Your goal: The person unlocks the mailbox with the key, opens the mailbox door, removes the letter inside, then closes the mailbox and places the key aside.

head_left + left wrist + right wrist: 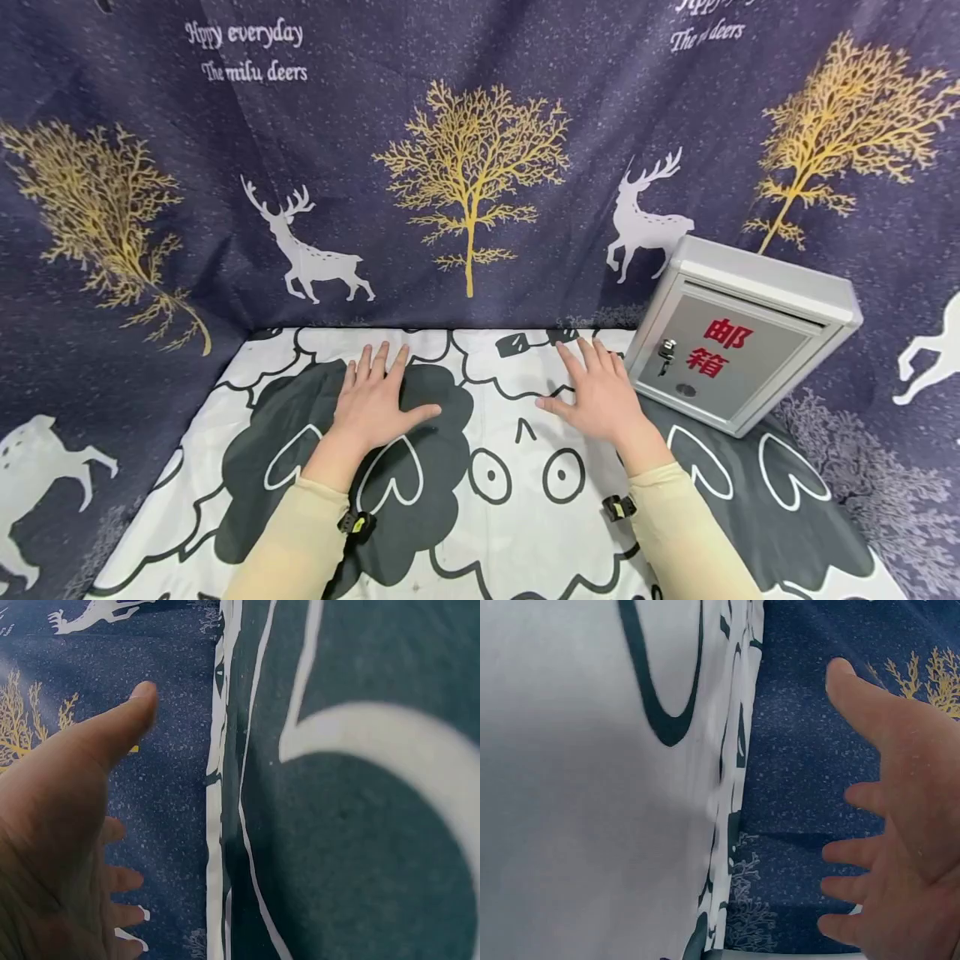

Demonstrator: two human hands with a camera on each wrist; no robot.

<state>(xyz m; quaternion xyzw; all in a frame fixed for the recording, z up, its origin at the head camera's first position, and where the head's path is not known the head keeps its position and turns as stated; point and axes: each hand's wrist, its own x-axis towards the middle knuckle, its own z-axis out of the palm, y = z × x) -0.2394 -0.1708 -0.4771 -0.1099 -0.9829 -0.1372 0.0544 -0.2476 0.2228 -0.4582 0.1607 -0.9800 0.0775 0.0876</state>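
Note:
My left hand (372, 406) is spread palm down over the dark sheep shape on the cloth, its thumb out to the side. In the left wrist view that hand (67, 802) holds nothing. My right hand (596, 400) is likewise spread, above the white part of the cloth, and the right wrist view shows the hand (900, 817) with bare, extended fingers. Just right of it stands a grey metal mailbox (750, 333) with red characters, a top slot and a small lock with a key (666, 350) in its door. Whether either palm touches the cloth I cannot tell.
A white cloth (517, 533) with black sheep drawings covers the table. Behind and at both sides hangs a dark blue curtain (480, 317) with gold trees and white deer. The mailbox takes up the table's back right corner.

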